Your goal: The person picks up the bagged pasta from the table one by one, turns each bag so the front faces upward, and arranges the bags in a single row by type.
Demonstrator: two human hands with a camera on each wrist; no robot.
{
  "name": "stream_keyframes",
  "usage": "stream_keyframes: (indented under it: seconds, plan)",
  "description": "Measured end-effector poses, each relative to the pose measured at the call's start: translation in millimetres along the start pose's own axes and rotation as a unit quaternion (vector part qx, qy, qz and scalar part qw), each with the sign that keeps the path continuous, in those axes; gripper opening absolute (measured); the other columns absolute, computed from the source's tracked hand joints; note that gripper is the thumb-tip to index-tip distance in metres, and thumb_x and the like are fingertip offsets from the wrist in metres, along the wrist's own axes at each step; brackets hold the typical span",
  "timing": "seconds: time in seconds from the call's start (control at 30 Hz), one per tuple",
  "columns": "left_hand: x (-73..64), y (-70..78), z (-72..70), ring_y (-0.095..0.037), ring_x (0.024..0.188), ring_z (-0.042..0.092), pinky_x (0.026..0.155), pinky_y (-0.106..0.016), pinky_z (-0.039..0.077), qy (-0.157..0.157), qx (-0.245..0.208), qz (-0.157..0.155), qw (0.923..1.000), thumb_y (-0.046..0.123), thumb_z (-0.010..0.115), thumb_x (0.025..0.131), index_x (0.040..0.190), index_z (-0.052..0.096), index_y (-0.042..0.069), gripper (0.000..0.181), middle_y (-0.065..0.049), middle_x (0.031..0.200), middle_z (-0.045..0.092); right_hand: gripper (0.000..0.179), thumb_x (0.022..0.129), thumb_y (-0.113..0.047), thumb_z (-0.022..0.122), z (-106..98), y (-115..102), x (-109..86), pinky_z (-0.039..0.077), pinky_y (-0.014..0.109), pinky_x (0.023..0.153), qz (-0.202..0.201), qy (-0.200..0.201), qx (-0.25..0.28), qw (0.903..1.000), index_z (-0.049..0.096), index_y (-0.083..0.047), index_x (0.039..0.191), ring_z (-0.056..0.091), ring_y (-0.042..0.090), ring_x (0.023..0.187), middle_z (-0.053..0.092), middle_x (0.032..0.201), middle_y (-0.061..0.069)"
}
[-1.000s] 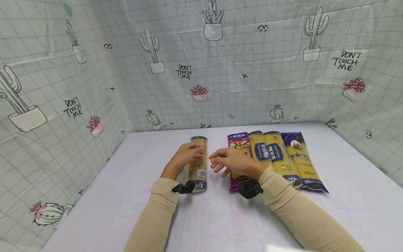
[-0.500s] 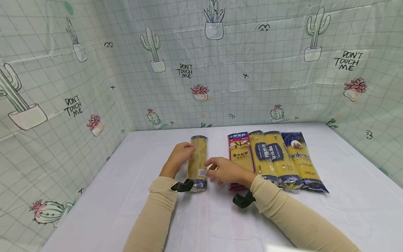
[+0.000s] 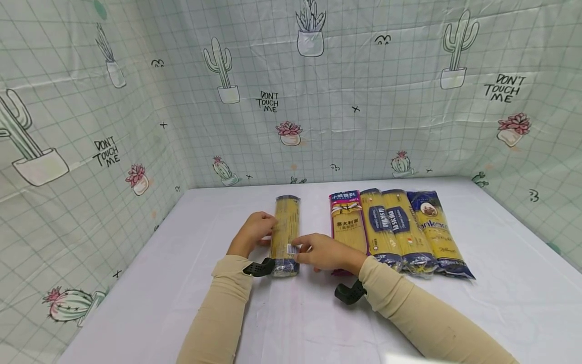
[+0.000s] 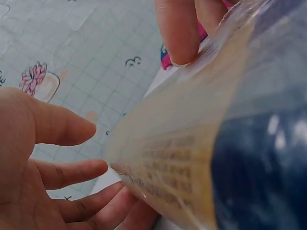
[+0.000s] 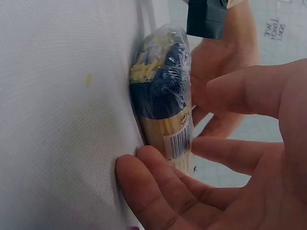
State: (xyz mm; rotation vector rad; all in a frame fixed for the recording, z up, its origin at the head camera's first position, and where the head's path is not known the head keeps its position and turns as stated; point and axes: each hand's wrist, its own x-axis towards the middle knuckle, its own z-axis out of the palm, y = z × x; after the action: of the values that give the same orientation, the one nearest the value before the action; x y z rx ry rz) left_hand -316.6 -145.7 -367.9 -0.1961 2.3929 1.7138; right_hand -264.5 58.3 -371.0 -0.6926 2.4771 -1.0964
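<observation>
A clear pack of spaghetti (image 3: 285,217) with dark blue ends lies lengthwise on the table, between both hands. My left hand (image 3: 254,232) is at its left side, fingers loosely bent. In the left wrist view, the lower fingers (image 4: 115,206) meet the pack's edge, while the thumb stands off it. My right hand (image 3: 325,252) is at the pack's near right side, by the barcode. The right wrist view shows its fingers (image 5: 144,187) low beside the pack (image 5: 163,100), with the thumb apart from it. Neither hand encloses the pack.
Right of the hands, more pasta packs lie in a row: a purple-edged one (image 3: 347,222), two blue-labelled ones (image 3: 378,220) (image 3: 402,222), and a blue and yellow one (image 3: 437,230). A patterned cloth (image 3: 309,121) hangs behind the white table (image 3: 218,212).
My left hand has drawn back from over the pack to its left side. My right hand has moved left and nearer, off the purple-edged pack to the spaghetti pack's right side.
</observation>
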Motion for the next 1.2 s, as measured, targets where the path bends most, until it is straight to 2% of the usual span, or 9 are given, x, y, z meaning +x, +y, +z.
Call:
stream_keyframes:
  seconds: [0.13, 0.43, 0.57, 0.73, 0.93, 1.03, 1.2]
  plan:
    - [1.6, -1.9, -1.1, -0.029, 0.112, 0.055, 0.091, -0.045, 0.054, -0.005, 0.001, -0.007, 1.0, 0.017, 0.054, 0.101, 0.128, 0.056, -0.001, 0.033, -0.016, 0.126, 0.056, 0.046, 0.099, -0.024, 0.065, 1.5, 1.7, 0.5, 0.054, 0.033, 0.064, 0.0, 0.0, -0.004, 1.0, 0.056, -0.01, 0.141, 0.066, 0.019, 0.067, 0.065, 0.116, 0.011]
    - [-0.6, -1.6, -0.6, -0.021, 0.09, 0.064, 0.076, -0.033, 0.057, -0.007, 0.009, -0.013, 0.9998, 0.019, 0.054, 0.1, 0.125, 0.057, -0.006, 0.035, -0.016, 0.109, 0.065, 0.046, 0.099, -0.021, 0.064, 2.9, 3.3, 0.6, 0.054, 0.033, 0.064, 0.002, 0.005, -0.003, 1.0, 0.056, -0.008, 0.142, 0.066, 0.019, 0.069, 0.064, 0.116, 0.012]
    - [-1.8, -1.1, -0.6, -0.015, 0.072, 0.061, 0.064, -0.027, 0.054, -0.002, 0.006, -0.014, 0.9999, 0.017, 0.054, 0.096, 0.11, 0.059, -0.008, 0.029, -0.01, 0.087, 0.063, 0.047, 0.098, -0.021, 0.065, 3.7, 3.8, 1.7, 0.054, 0.033, 0.064, 0.009, 0.012, -0.003, 0.9999, 0.054, -0.008, 0.142, 0.066, 0.018, 0.07, 0.064, 0.115, 0.011]
    - [-2.7, 0.7, -1.9, -0.012, 0.055, 0.054, 0.053, -0.024, 0.049, -0.008, 0.04, -0.018, 0.999, 0.016, 0.058, 0.091, 0.091, 0.06, -0.001, 0.017, -0.002, 0.069, 0.055, 0.051, 0.098, -0.021, 0.064, 4.0, 4.9, 3.1, 0.054, 0.032, 0.064, 0.017, 0.023, -0.007, 0.9996, 0.051, -0.006, 0.144, 0.066, 0.017, 0.069, 0.063, 0.114, 0.011]
    - [-1.8, 1.0, -2.3, -0.013, 0.063, 0.058, 0.062, -0.026, 0.054, -0.042, 0.068, -0.024, 0.9965, 0.022, 0.066, 0.092, 0.09, 0.06, 0.003, 0.02, -0.004, 0.078, 0.062, 0.055, 0.097, -0.022, 0.065, 3.6, 4.5, 3.4, 0.052, 0.033, 0.064, 0.031, 0.033, -0.001, 0.999, 0.048, -0.005, 0.146, 0.065, 0.018, 0.069, 0.062, 0.114, 0.012]
    - [-2.8, 1.3, -1.6, -0.015, 0.07, 0.06, 0.068, -0.03, 0.056, -0.054, 0.075, -0.007, 0.9957, 0.024, 0.065, 0.092, 0.09, 0.056, 0.005, 0.021, -0.006, 0.084, 0.062, 0.058, 0.097, -0.022, 0.066, 3.9, 5.0, 4.1, 0.052, 0.033, 0.064, 0.034, 0.037, 0.004, 0.9987, 0.046, -0.003, 0.147, 0.065, 0.018, 0.068, 0.063, 0.115, 0.013]
    - [-3.1, 1.8, 2.0, -0.017, 0.073, 0.062, 0.068, -0.031, 0.056, -0.056, 0.081, 0.006, 0.9951, 0.027, 0.062, 0.094, 0.094, 0.055, 0.003, 0.025, -0.008, 0.089, 0.063, 0.061, 0.097, -0.021, 0.066, 4.3, 5.7, 4.9, 0.052, 0.032, 0.063, 0.035, 0.037, 0.01, 0.9986, 0.042, 0.002, 0.148, 0.065, 0.018, 0.068, 0.063, 0.114, 0.015]
